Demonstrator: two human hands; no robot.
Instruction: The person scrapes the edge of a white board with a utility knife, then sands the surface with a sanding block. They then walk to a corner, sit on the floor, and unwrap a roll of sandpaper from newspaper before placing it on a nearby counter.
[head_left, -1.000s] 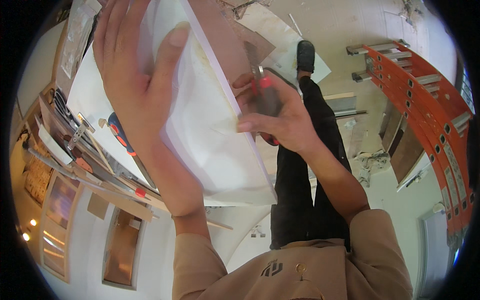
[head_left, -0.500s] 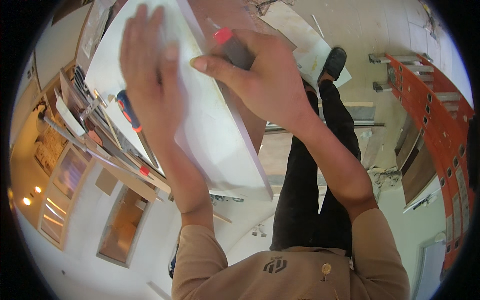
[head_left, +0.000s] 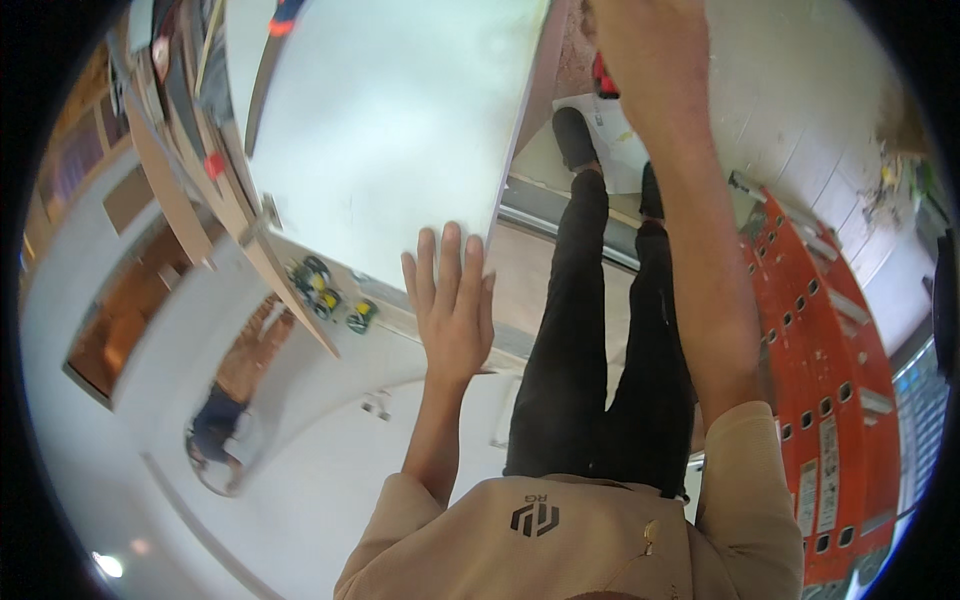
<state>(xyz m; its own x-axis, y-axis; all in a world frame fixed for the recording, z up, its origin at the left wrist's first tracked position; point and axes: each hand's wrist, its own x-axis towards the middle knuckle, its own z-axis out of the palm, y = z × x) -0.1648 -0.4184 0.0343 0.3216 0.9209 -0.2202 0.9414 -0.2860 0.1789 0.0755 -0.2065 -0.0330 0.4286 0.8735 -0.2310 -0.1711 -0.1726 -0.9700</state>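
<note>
A white panel (head_left: 390, 130) lies lengthwise before me. My left hand (head_left: 452, 310) is open, its fingers spread on the panel's near end by the right corner. Beyond the panel's right edge my right hand (head_left: 655, 50) is closed around a screwdriver (head_left: 604, 78); only a red and dark part of it shows beside the hand, and the top of the picture cuts off some fingers. On the panel's left side lies a tool with a blue and orange handle (head_left: 286, 14) and a long dark blade (head_left: 262, 95).
Wood strips (head_left: 180, 200) and other tools crowd the panel's left. An orange ladder (head_left: 830, 400) stands at right. A white sheet (head_left: 612, 140) lies on the floor by my feet. Green and yellow items (head_left: 325, 295) sit beyond the panel's near end. Another person (head_left: 225, 420) is at the left.
My left hand has come back from the panel's middle to its near end. My right hand, with the screwdriver, has moved off the panel to the far right. The view has shifted.
</note>
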